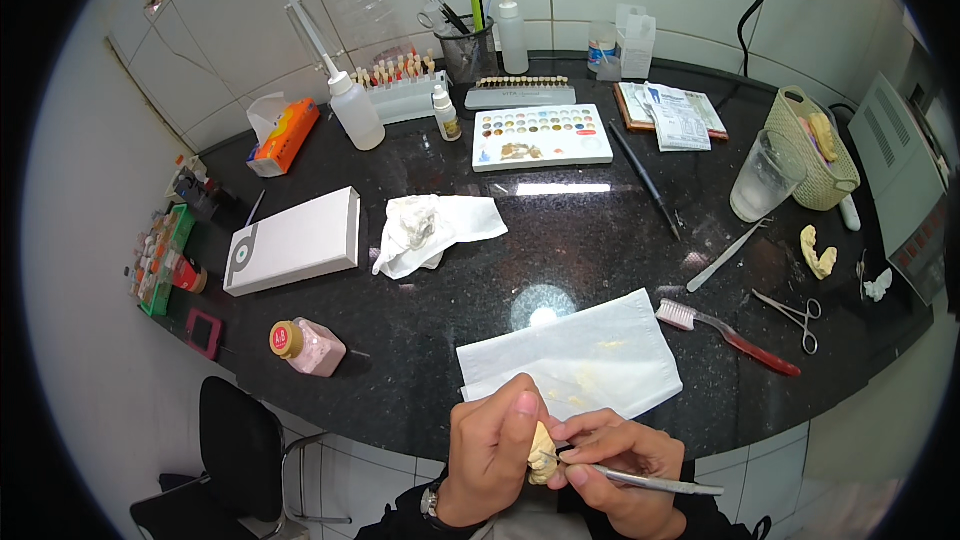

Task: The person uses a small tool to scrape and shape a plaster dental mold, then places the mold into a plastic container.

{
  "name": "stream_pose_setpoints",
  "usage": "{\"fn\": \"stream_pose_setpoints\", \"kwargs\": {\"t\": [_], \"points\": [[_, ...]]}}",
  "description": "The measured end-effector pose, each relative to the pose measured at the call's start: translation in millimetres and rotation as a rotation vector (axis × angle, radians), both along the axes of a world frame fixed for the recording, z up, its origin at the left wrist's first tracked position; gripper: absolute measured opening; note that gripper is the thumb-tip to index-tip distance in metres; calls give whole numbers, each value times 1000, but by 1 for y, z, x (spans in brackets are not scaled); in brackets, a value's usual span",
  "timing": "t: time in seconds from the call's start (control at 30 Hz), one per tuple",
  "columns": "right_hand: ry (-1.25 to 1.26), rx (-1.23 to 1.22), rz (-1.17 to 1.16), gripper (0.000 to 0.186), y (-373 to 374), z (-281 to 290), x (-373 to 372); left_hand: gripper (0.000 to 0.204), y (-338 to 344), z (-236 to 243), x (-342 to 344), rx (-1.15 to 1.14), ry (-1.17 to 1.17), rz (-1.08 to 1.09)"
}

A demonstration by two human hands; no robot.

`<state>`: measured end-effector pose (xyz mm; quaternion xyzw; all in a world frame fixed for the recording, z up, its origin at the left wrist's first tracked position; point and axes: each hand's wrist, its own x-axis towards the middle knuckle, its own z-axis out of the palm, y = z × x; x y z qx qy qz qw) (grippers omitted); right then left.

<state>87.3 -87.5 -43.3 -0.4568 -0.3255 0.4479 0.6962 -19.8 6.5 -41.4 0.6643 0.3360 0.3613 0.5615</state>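
My left hand (492,450) is closed around a small cream plaster dental cast (541,454) at the bottom centre, thumb raised along its side. My right hand (630,470) grips a slim metal instrument (660,483), its tip at the cast. Both hands are over the front edge of the counter, just below a white paper sheet (560,350) with yellowish crumbs. A toothbrush (733,335) with a red handle lies to the right of the sheet.
Black curved counter (420,330) holds a white box (292,240), pink powder bottle (305,346), tissue wad (440,230), palette (542,135), dropper bottle (356,115), glass (765,175), tweezers (725,255), clamp (800,318) and another cast (817,253). A chair (238,450) stands at lower left.
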Motion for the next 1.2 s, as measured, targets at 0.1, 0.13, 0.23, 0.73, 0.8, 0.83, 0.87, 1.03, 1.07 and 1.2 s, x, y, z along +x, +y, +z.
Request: {"fn": "stream_pose_setpoints", "kwargs": {"t": [0.1,0.13,0.23,0.73,0.8,0.83,0.87,1.03,1.07,1.2], "points": [[-13,4,7,8,0,-1,1,48,1,-2,-1,15,17,-14],[-16,3,8,8,0,-1,1,48,1,-2,-2,17,25,-19],[-19,-1,3,8,-1,-1,1,48,1,-2,-2,14,28,-21],[24,63,64,5,-1,1,1,48,3,0,-2,6,42,-45],[86,56,75,5,1,3,1,48,4,0,-2,2,54,-55],[116,55,80,5,1,5,2,48,4,0,-2,2,59,-60],[127,54,87,5,2,5,2,49,4,1,-2,-1,62,-68],[195,21,122,5,1,10,5,49,5,2,-4,-29,69,-101],[207,4,136,6,1,11,6,49,5,3,-4,-37,68,-109],[205,-70,143,8,3,9,9,46,9,2,-6,-59,40,-178]]}}
